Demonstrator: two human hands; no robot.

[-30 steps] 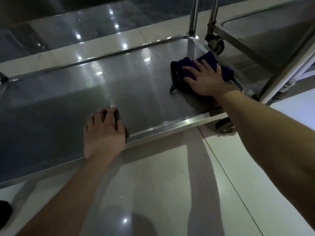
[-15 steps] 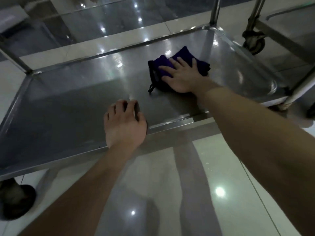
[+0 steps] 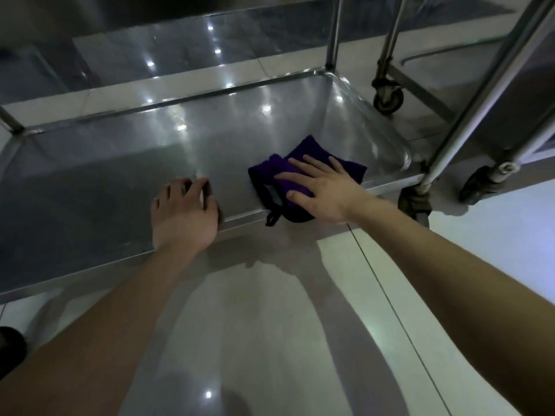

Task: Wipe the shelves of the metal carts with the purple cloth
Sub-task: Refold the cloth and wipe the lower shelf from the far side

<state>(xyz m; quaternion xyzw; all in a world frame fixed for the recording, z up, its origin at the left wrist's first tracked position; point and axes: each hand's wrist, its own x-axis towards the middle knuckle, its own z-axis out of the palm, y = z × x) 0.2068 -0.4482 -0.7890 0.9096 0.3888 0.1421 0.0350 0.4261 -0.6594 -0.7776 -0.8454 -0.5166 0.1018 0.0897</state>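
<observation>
Purple cloth [image 3: 300,151] now dragged back to shelf's [image 3: 120,181] near edge. Our right hand [image 3: 327,190] presses it, fingers straight; left hand [image 3: 183,214] curls over that edge, bracing. Bottom shelf mid-wipe, we judge; next we sweep leftward, keeping pressure flat.

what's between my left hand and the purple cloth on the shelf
Only bare steel shelf lies between the left hand and the purple cloth, as the head view shows.

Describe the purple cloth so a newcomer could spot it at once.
Find the near cart's low shelf, a wide steel tray close to the floor. At its front edge, toward the right, the right hand presses flat on the purple cloth. Only it is dark and soft, a loop overhanging the rim.
</observation>
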